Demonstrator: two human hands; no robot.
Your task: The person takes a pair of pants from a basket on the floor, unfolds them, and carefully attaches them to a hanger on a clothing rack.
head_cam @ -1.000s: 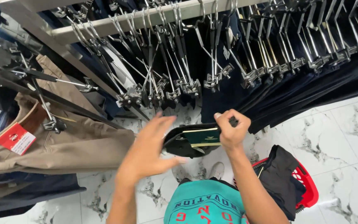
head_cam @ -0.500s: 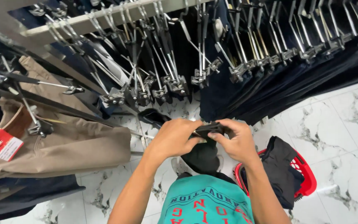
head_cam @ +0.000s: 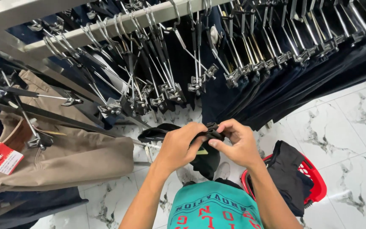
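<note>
My left hand (head_cam: pixel 178 146) and my right hand (head_cam: pixel 236 142) meet in front of my chest, both gripping a black garment (head_cam: pixel 204 159). The garment's bunched top edge is pinched between the fingers of both hands, and the rest hangs down below them. Part of it sticks out to the left of my left hand. Just above hangs a metal rail (head_cam: pixel 106 29) with many empty clip hangers (head_cam: pixel 166 91) and dark trousers (head_cam: pixel 267 85).
A red basket (head_cam: pixel 314 180) with dark clothes stands on the white marble floor (head_cam: pixel 352 140) at my right. Beige trousers (head_cam: pixel 64 159) with a red tag (head_cam: pixel 1 157) hang at the left. I wear a teal printed shirt (head_cam: pixel 214 210).
The hands came together: my left hand, open beside the garment a second ago, now grips it. The garment went from held up and spread to bunched and lower.
</note>
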